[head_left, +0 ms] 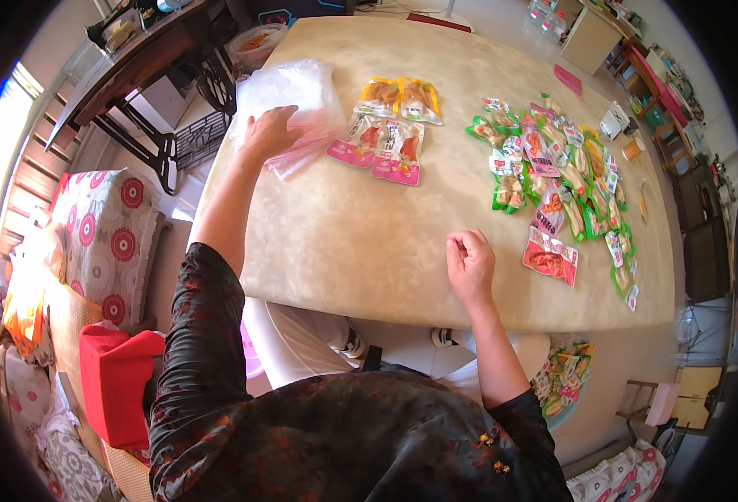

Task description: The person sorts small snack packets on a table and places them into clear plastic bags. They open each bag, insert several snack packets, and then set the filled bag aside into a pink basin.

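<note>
Nearest the person, the right hand (pixel 469 263) rests on the table (pixel 344 243) with its grip curled shut, holding nothing visible. At its two o'clock lies a scatter of green and pink snack packets (pixel 561 184). Farther off, at eleven o'clock, the left hand (pixel 270 132) presses flat, grip released, on clear plastic bags (pixel 289 92), with four packets (pixel 390 130) just beside them.

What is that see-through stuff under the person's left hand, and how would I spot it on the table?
Start at the big pale stone-look table and go to its far left corner. There the left hand presses flat on a stack of clear plastic bags. Unlike the bright pink snack packets and yellow snack packets just beside it, the stack is colourless and empty.
</note>
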Demonstrator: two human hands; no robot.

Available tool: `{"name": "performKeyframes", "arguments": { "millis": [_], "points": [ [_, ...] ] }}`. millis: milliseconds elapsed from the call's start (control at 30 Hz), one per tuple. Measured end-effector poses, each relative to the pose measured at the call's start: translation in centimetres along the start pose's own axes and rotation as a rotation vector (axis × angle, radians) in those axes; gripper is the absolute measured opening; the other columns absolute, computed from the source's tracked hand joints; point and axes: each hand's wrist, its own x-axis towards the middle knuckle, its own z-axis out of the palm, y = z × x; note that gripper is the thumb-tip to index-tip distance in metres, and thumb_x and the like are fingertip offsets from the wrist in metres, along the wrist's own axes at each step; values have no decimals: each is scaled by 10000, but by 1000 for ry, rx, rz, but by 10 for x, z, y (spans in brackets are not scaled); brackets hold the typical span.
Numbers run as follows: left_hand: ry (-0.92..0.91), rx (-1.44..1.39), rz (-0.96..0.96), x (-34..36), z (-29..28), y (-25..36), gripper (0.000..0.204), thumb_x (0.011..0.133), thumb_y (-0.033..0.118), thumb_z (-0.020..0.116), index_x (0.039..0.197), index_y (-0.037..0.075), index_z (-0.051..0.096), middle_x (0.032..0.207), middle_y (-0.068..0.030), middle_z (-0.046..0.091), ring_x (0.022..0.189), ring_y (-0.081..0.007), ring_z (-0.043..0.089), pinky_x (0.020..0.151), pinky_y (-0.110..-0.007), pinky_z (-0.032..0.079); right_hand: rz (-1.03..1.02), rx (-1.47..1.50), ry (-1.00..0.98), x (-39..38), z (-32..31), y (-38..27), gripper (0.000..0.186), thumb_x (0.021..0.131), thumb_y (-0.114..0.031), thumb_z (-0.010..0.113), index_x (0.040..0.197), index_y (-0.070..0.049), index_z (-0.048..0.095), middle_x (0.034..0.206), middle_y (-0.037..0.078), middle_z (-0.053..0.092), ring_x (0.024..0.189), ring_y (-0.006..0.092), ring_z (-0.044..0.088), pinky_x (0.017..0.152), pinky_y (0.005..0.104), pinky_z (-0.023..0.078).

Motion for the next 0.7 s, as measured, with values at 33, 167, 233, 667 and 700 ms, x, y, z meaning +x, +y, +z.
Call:
{"name": "performKeyframes", "arguments": {
  "millis": [33, 167, 233, 667, 700],
  "points": [
    [65, 38, 5, -2, 2, 9, 720, 760, 442, 655, 1396, 193, 426, 1458, -120, 380, 1371, -324, 300, 1061, -655, 199, -1, -6, 4, 0, 0, 1, 25, 806, 5, 604, 815, -16, 596, 777, 100, 580, 674, 226, 595, 613, 322, 483],
    [120, 200, 28, -31, 12, 55, 861, 689, 565, 687, 1423, 227, 387, 1480, -116, 334, 1368, -336, 290, 1031, -675, 218, -7, 5, 30, 0, 2, 4, 27, 799, 5, 607, 807, -17, 593, 767, 97, 575, 664, 224, 588, 605, 323, 476],
    [35, 173, 19, -31, 16, 58, 816, 716, 564, 661, 1422, 262, 385, 1464, -79, 349, 1376, -312, 278, 1018, -688, 222, -13, 1, 33, 0, 2, 5, 29, 797, 4, 608, 806, -18, 592, 761, 97, 571, 658, 223, 584, 599, 323, 472],
    [-94, 5, 80, -6, -7, -35, 614, 798, 433, 583, 1382, 309, 442, 1490, -10, 352, 1412, -284, 232, 1078, -634, 190, -15, -50, 15, 0, 2, 3, 23, 809, 4, 606, 814, -14, 594, 762, 97, 565, 645, 212, 574, 590, 313, 471],
    [-42, -83, 119, 9, -1, -60, 634, 801, 424, 603, 1388, 243, 444, 1479, -43, 370, 1397, -309, 258, 1100, -543, 245, -16, -46, 11, 0, 3, 1, 22, 810, 4, 606, 817, -15, 596, 762, 96, 565, 644, 209, 574, 590, 312, 471]
  ]
}}
